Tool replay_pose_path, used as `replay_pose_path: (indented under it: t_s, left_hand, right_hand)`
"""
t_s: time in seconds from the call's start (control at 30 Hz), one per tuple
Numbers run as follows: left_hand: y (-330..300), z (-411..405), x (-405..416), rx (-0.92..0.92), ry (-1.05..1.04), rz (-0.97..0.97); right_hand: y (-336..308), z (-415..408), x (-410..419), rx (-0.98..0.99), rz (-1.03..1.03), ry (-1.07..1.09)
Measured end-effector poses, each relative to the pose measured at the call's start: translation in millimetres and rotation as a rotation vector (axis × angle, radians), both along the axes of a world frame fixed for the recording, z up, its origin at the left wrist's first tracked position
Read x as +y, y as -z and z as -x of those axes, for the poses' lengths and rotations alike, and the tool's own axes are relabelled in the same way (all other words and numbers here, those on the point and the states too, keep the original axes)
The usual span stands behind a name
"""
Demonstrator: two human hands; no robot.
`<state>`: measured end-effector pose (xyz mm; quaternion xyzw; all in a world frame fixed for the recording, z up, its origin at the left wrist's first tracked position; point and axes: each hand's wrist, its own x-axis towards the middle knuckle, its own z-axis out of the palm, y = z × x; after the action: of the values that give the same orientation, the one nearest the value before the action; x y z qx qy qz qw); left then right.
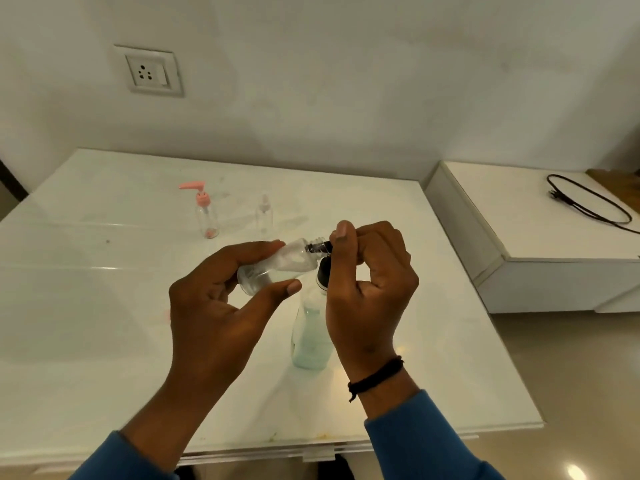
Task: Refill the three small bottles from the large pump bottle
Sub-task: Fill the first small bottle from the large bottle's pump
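Head view: left hand (221,299) grips a tilted small clear plastic bottle (277,266); right hand (367,282) pinches its black cap (320,247) (above the desk (104,306)).

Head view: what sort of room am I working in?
Probably a home room: a glossy white tabletop against a plain wall, a white wall socket, and a low white cabinet with a black cable.

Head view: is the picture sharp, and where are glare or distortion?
Head view: soft overall; glare streaks on the glossy table; wide-angle bending at the table edges; the small clear bottle in the left hand looks blurred.
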<state>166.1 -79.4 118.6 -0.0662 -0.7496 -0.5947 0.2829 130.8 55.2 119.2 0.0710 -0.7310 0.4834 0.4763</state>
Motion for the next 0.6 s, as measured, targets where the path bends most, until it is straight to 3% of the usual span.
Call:
replay_pose_path:
  t_s: [0.6]
  left_hand:
    - [-0.7,0.2,0.9,-0.021,0.009,-0.022]
  right_hand:
    - [-3.9,0.2,0.6,0.019,-0.02,0.018]
